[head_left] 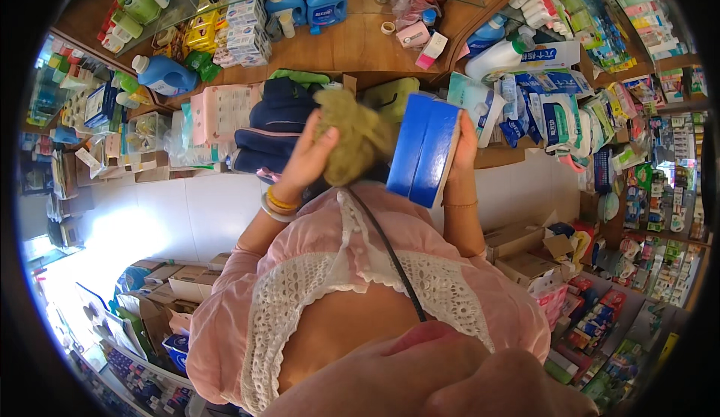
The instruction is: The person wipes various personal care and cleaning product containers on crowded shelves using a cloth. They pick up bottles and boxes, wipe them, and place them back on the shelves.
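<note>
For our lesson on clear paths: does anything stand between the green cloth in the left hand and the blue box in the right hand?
Nothing visible does. The left hand holds the olive-green cloth right beside the blue box in the right hand; their edges seem to meet.

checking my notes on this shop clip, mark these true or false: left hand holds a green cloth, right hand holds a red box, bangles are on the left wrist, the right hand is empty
1. Left hand holds a green cloth: true.
2. Right hand holds a red box: false, the box is blue.
3. Bangles are on the left wrist: true.
4. The right hand is empty: false, its grip is on the blue box.
</note>
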`<state>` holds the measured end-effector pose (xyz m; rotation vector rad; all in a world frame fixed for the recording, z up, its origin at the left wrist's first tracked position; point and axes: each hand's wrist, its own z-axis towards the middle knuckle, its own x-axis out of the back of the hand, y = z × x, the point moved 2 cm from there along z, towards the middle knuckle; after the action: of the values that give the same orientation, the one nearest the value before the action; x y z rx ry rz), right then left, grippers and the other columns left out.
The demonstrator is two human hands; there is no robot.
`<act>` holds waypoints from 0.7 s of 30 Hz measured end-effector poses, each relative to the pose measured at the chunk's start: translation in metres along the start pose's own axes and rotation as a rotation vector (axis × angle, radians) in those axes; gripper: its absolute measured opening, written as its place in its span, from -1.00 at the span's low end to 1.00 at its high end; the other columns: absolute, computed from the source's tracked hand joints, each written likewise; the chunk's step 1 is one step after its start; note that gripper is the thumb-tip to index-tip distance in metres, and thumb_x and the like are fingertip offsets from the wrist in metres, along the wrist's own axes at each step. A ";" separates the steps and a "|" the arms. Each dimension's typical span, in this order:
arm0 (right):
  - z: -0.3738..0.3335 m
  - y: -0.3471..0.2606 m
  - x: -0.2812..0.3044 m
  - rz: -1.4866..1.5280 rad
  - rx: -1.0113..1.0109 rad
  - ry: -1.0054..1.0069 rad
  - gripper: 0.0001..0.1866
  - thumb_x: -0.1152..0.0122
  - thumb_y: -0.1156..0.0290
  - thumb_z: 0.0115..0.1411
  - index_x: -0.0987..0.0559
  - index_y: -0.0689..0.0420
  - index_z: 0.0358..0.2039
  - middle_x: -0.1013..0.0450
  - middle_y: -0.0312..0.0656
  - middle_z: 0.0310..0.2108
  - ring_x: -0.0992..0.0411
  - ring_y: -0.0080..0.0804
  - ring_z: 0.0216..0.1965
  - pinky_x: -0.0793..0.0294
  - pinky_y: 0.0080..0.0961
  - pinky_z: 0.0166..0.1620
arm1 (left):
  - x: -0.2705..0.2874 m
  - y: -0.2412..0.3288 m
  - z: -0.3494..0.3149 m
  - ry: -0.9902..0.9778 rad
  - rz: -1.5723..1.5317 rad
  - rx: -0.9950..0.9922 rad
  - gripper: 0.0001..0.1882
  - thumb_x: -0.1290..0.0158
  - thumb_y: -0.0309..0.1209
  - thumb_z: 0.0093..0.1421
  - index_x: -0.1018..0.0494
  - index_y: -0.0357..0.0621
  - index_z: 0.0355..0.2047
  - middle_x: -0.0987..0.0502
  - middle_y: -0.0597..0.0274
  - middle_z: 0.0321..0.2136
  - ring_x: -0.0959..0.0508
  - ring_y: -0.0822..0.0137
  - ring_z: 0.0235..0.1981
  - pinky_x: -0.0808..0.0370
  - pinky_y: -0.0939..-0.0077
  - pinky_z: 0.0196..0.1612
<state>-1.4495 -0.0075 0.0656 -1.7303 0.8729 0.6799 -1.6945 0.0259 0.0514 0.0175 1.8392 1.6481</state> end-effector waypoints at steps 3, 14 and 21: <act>0.006 0.025 0.013 -0.131 -0.356 -0.065 -0.61 -0.05 0.23 0.18 -0.45 0.26 -0.10 -0.50 -0.07 -0.25 -0.51 -0.34 -0.28 -0.54 -0.42 -0.21 | 0.000 0.019 0.013 -0.084 0.078 -0.091 -0.51 -0.01 -0.39 0.21 -0.15 -0.24 0.11 -0.34 0.24 -0.03 -0.33 0.50 -0.03 -0.30 0.61 0.01; 0.014 0.034 -0.002 -0.231 -0.365 -0.076 -0.63 -0.12 0.22 0.16 -0.47 0.25 -0.14 -0.51 -0.14 -0.29 -0.52 -0.43 -0.36 -0.53 -0.55 -0.31 | -0.039 0.027 0.006 0.039 0.762 -0.358 -0.55 -0.33 -0.38 -0.13 -0.36 -0.25 -0.28 -0.52 0.12 -0.50 -0.52 0.36 -0.51 -0.43 0.55 -0.42; 0.088 -0.038 0.038 -0.435 0.229 0.147 -0.61 -0.25 0.37 0.06 -0.38 0.27 -0.15 -0.46 -0.12 -0.28 -0.50 -0.39 -0.32 -0.52 -0.47 -0.25 | -0.004 0.002 0.012 0.527 0.067 -0.134 -0.67 -0.01 -0.53 0.17 -0.30 -0.23 -0.04 -0.47 0.25 -0.18 -0.47 0.43 -0.20 -0.41 0.57 -0.11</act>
<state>-1.3997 0.0749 0.0295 -1.6986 0.6136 0.1589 -1.6864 0.0351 0.0558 -0.4574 2.1134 1.9524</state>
